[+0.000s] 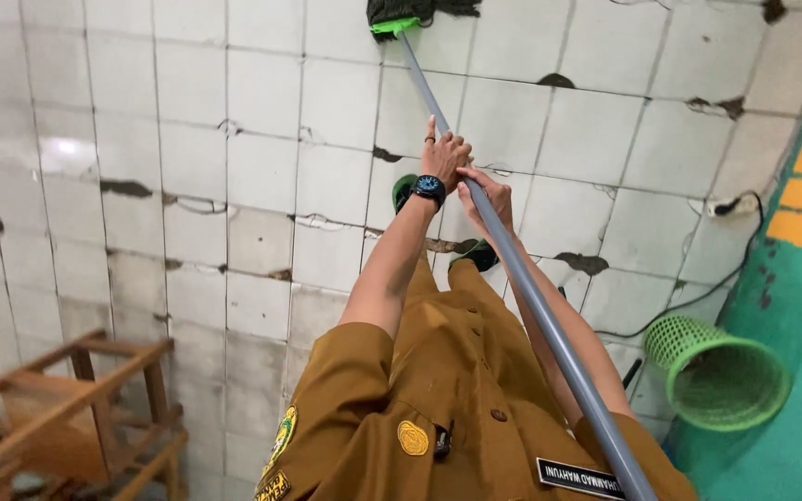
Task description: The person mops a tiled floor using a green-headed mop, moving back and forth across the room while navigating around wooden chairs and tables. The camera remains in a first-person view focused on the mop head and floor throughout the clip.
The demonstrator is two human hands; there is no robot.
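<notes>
The grey mop handle (522, 278) is gripped by both hands — the left hand (445, 160), with a wristwatch (429, 188), is closed around it higher up, the right hand (487, 197) just below. The long axis runs from the chest forward to the dark mop head (410, 14) on the tiled floor (187, 186). A green basket (730, 371) lies to the right.

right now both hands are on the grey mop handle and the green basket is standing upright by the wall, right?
Not quite. The head view shows the green basket lying tipped on its side by the wall, its open mouth facing the camera, not upright. The rest holds: the left hand and the right hand both grip the grey mop handle.
</notes>
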